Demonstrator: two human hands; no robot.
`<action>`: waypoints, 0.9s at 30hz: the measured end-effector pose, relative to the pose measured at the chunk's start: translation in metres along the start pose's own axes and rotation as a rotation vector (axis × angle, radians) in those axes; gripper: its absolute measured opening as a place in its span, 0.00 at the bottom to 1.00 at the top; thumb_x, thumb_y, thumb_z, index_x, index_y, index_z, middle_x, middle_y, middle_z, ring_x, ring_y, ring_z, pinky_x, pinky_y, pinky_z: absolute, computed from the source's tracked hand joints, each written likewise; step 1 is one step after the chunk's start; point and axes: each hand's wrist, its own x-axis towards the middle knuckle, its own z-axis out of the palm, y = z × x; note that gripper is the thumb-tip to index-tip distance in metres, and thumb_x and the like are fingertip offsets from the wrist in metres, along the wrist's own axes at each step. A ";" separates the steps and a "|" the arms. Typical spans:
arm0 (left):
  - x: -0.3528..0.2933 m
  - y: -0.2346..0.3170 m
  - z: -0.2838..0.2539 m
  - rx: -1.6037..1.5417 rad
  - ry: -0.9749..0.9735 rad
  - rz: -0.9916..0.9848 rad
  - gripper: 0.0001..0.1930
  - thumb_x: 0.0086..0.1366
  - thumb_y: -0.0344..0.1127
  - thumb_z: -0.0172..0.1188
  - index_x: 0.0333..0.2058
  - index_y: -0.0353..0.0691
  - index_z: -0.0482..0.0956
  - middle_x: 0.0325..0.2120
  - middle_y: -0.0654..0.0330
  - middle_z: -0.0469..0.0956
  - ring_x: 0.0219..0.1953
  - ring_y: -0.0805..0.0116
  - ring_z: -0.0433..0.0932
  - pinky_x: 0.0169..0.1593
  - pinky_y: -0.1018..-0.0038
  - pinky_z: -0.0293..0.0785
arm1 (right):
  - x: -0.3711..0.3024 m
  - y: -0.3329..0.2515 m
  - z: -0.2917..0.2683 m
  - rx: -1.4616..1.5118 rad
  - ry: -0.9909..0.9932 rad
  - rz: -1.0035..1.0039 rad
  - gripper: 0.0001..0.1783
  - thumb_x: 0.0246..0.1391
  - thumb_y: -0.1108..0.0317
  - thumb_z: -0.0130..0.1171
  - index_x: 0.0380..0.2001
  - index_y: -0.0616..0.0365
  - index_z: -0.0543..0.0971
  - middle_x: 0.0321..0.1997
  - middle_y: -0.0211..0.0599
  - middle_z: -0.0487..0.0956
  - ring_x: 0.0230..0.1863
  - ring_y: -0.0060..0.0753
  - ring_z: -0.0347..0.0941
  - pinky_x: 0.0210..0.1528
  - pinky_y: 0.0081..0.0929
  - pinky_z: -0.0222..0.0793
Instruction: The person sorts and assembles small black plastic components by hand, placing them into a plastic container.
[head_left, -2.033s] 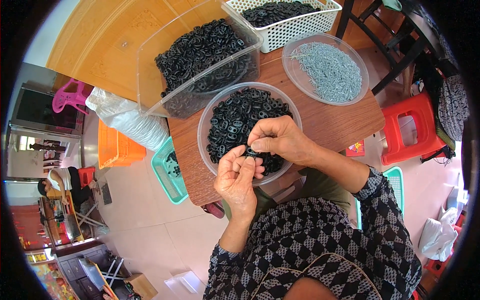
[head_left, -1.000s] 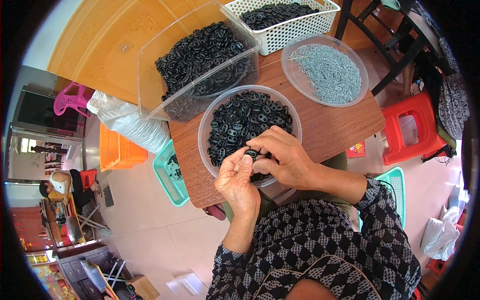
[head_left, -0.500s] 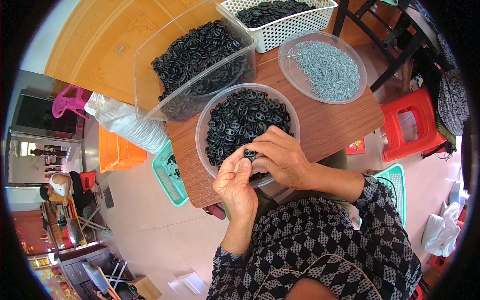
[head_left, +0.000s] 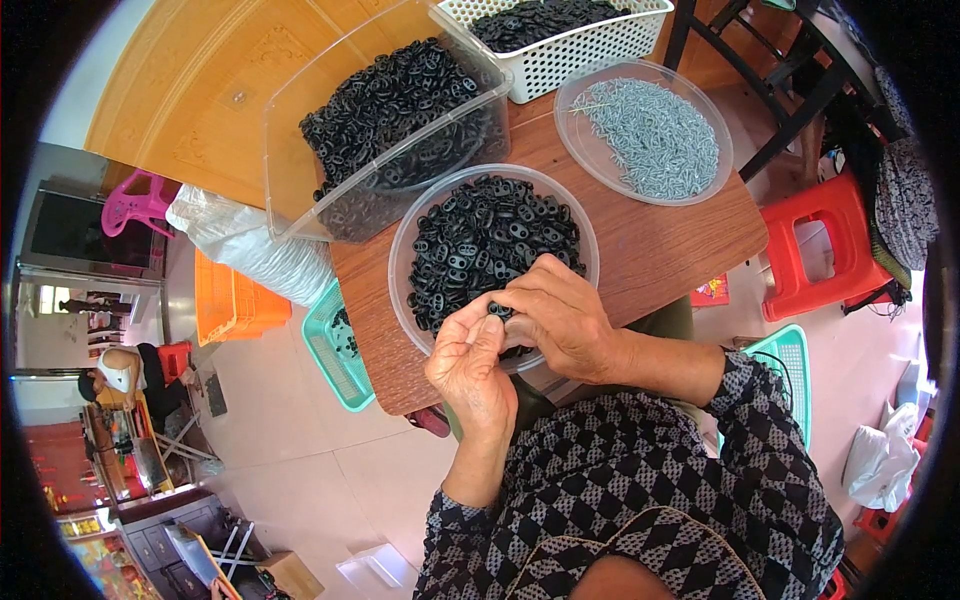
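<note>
Between my fingertips is a small black oval plastic piece with two holes (head_left: 499, 309). My left hand (head_left: 470, 365) pinches it from the left, thumb and forefinger closed. From the other side my right hand (head_left: 565, 320) grips the same piece, its fingers curled over and partly hiding it. Both hands are over the near rim of a round clear tub (head_left: 397, 255), which is heaped with similar black pieces (head_left: 490, 235). A round clear lid (head_left: 567, 130) at the table's far right bears a pile of small silvery screws (head_left: 655, 140).
A large clear bin (head_left: 290, 237) of black pieces stands behind the tub on the brown table (head_left: 680, 250). Beyond it is a white perforated basket (head_left: 570, 60). Green baskets (head_left: 325, 365), an orange crate (head_left: 230, 305) and a red stool (head_left: 830, 215) surround the table. Another person (head_left: 120, 372) sits far left.
Both hands stay over the tub, fingers still closed on the black piece. The piece is slightly more covered by the fingers, and the view has shifted a little.
</note>
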 end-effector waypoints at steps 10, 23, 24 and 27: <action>0.004 0.013 -0.001 0.049 -0.090 0.008 0.14 0.59 0.22 0.59 0.43 0.22 0.73 0.34 0.54 0.78 0.31 0.75 0.76 0.37 0.81 0.74 | 0.002 -0.002 -0.005 -0.005 -0.003 0.025 0.19 0.42 0.75 0.63 0.40 0.67 0.75 0.35 0.42 0.75 0.32 0.41 0.69 0.33 0.33 0.66; 0.002 0.013 -0.001 0.088 -0.176 0.110 0.16 0.58 0.25 0.62 0.45 0.26 0.76 0.41 0.53 0.79 0.41 0.72 0.76 0.47 0.78 0.72 | 0.003 -0.004 -0.008 0.044 0.002 0.101 0.16 0.46 0.74 0.62 0.40 0.65 0.76 0.32 0.38 0.77 0.30 0.36 0.71 0.33 0.30 0.64; 0.002 0.012 0.000 0.098 -0.153 0.125 0.15 0.58 0.25 0.62 0.45 0.26 0.77 0.42 0.53 0.78 0.41 0.72 0.76 0.47 0.78 0.72 | 0.003 -0.004 -0.007 0.044 0.002 0.101 0.16 0.46 0.74 0.62 0.40 0.65 0.76 0.32 0.38 0.77 0.30 0.36 0.71 0.33 0.30 0.64; -0.001 0.010 0.003 0.127 -0.106 0.175 0.14 0.59 0.25 0.62 0.44 0.26 0.77 0.40 0.55 0.78 0.38 0.74 0.75 0.45 0.79 0.72 | 0.003 -0.005 -0.005 0.047 0.029 0.076 0.15 0.47 0.75 0.61 0.40 0.66 0.75 0.32 0.39 0.76 0.30 0.36 0.71 0.33 0.31 0.64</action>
